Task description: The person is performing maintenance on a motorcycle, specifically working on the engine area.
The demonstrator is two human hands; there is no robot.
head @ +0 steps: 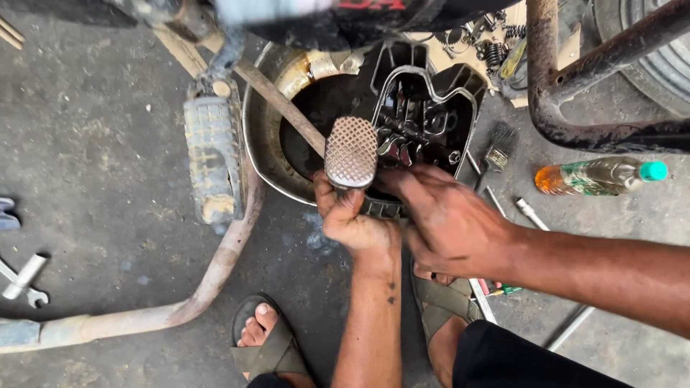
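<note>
Grey, oil-stained concrete floor fills the view, and we squat on it in sandals beneath a motorcycle. Our 2 hands meet at the near edge of a round metal basin that sits on the floor under the bike. Inside the basin, leaning toward us, is a black engine cover, open side up, showing springs and small shafts.

Our left hand is clenched on the cover's near rim, thumb up over the edge. Our right hand also grasps that near rim, fingers curled over it from the right side. A checkered brake pedal on its rusty lever hangs just above the left hand and hides part of the cover.

We judge the cover to be cast metal: stiff, fairly heavy for its bulk, and slick with oil and grime. Its rim is the firm place to hold; the inner parts look loose or delicate and the gasket edge could be marred. Both hands spread along the rim seem wise, since oily fingers may slip.

Right of the basin lie a small brush and a bottle of amber fluid with a teal cap. At the floor's left edge lies a socket wrench; a rusty exhaust pipe curves along the floor.
</note>
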